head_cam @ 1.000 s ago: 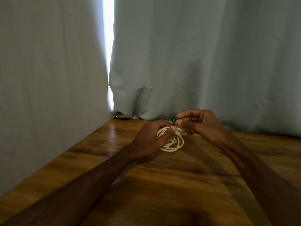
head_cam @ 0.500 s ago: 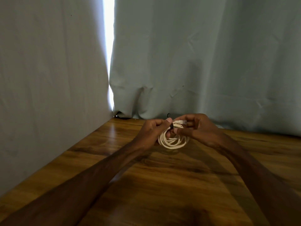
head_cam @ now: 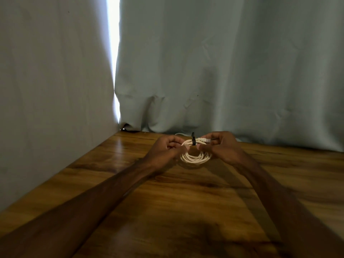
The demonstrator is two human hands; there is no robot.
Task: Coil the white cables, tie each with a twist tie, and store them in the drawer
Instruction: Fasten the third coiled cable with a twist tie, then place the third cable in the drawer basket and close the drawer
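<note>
The white cable coil [head_cam: 195, 156] is held between both hands, low over the wooden table [head_cam: 186, 202]; whether it touches the wood I cannot tell. A black twist tie [head_cam: 193, 140] wraps the coil's far side, ends standing up. The left hand [head_cam: 165, 148] curls its fingers round the coil's left edge; the right hand [head_cam: 222, 146] pinches the right edge beside the plug end [head_cam: 205, 140]. To finish well, I judge one hand should clamp the loops flat while the other twists the tie's ends snug, so no loop springs free. Behind the coil hangs a pale curtain [head_cam: 223, 71].
</note>
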